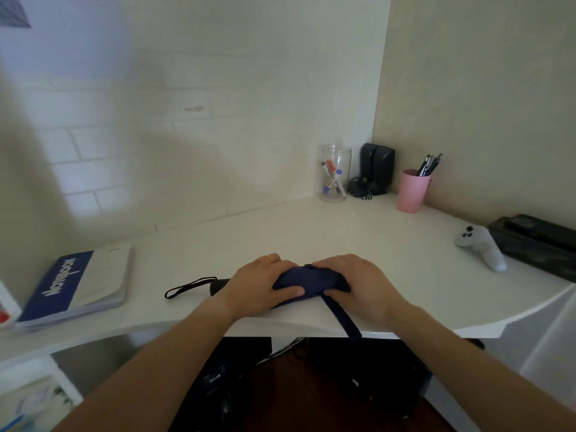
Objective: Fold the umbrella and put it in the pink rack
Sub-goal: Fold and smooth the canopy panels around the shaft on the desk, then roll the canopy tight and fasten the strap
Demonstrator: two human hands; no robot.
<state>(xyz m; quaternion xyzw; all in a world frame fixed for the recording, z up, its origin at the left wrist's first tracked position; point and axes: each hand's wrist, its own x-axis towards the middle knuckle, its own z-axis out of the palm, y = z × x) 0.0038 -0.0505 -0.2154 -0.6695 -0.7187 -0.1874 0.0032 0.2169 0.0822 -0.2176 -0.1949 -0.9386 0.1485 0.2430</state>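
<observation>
A dark blue folding umbrella (pixel 307 280) lies collapsed on the white desk (pixel 311 235), near its front edge. My left hand (pixel 258 283) grips its left part, thumb over the fabric. My right hand (pixel 358 283) presses on its right end. The black handle and its wrist loop (pixel 190 286) stick out to the left. A blue closing strap (pixel 341 318) hangs down over the desk's front edge. The pink cup-shaped rack (pixel 412 191) stands at the back right with several black pens in it.
A blue-and-white notebook (pixel 79 286) lies at the left. At the back stand a clear jar of markers (pixel 334 174) and black speakers (pixel 377 165). A white game controller (pixel 481 247) and a black box (pixel 539 241) sit at the right.
</observation>
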